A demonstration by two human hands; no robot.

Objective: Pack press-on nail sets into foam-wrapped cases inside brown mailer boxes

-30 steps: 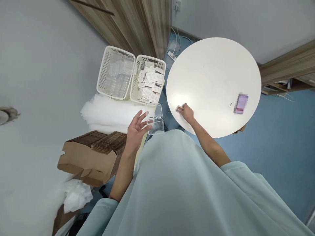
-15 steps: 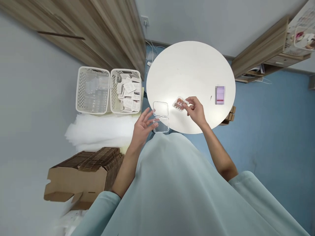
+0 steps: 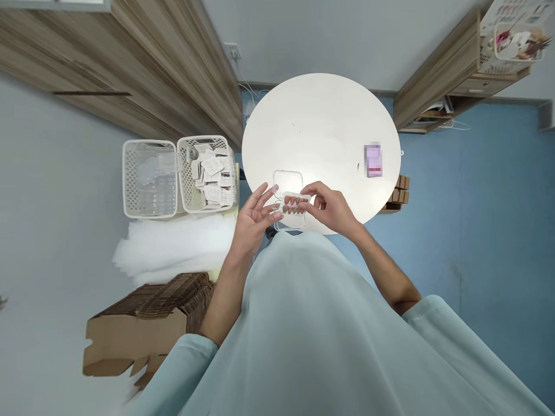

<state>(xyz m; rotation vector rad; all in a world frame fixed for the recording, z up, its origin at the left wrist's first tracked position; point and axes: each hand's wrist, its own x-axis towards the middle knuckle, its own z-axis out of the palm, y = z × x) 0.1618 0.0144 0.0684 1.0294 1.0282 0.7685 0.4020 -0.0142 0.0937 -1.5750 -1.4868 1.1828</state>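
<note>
My left hand [image 3: 251, 224] holds the left side of an open clear plastic case [image 3: 288, 175], fingers partly spread and thumb at its edge. The hinged lid stands up on the far side over the table; its nearer half lies mostly beneath a small clear tray of press-on nails [image 3: 292, 204]. Two rows of brownish-orange nails show in this tray. My right hand [image 3: 332, 209] pinches the tray's right end between thumb and fingers. The tray is over the case, close to my left thumb; whether it touches the case I cannot tell.
A round white table [image 3: 321, 121] stands before me, with a blurred purple item [image 3: 373, 160] at its right. To the left are a basket of clear cases [image 3: 150, 179], a basket of small white packets [image 3: 211, 167], white foam sheets [image 3: 173, 245] and flattened cardboard boxes [image 3: 134, 341].
My right hand has brought the tray of nails left and nearer, from above the table to over the open case. My left hand and the case have shifted slightly right over the table.
</note>
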